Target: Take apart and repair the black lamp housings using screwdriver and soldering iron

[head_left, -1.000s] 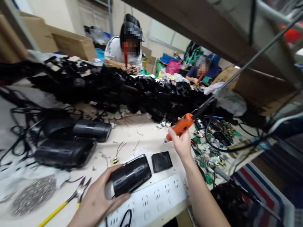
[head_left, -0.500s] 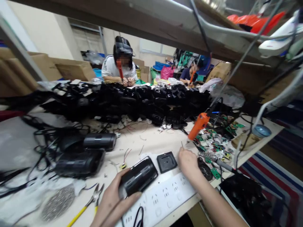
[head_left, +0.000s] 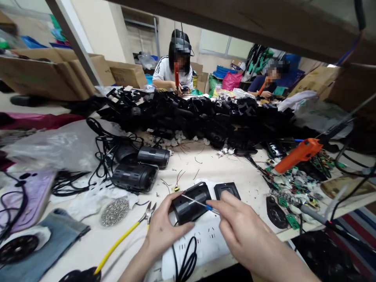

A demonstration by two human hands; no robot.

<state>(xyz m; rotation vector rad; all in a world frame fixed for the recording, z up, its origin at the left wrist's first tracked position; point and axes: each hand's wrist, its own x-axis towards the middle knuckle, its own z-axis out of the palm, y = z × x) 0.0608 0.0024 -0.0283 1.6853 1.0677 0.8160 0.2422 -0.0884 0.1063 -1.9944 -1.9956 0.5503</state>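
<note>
At the counter's (head_left: 223,164) near edge, your left hand (head_left: 164,231) gripped a black cylindrical housing (head_left: 190,201) resting on a white power strip (head_left: 205,243), while your right hand (head_left: 243,231) pinched a thin blue-handled screwdriver (head_left: 202,204) against it. The rigid, smooth plastic shell looked light but slippery, best clamped around its barrel.

No text, label, brand or number could be read anywhere in the view. The cardboard boxes (head_left: 44,74) at ten o'clock showed plain brown faces, any print too blurred to make out. The white power strip (head_left: 205,244) at six o'clock bore only socket slots, no legible marking. The black housing (head_left: 190,201) near the centre, the orange tool (head_left: 298,154) at three o'clock and the circuit boards (head_left: 293,184) carried nothing legible.
</note>
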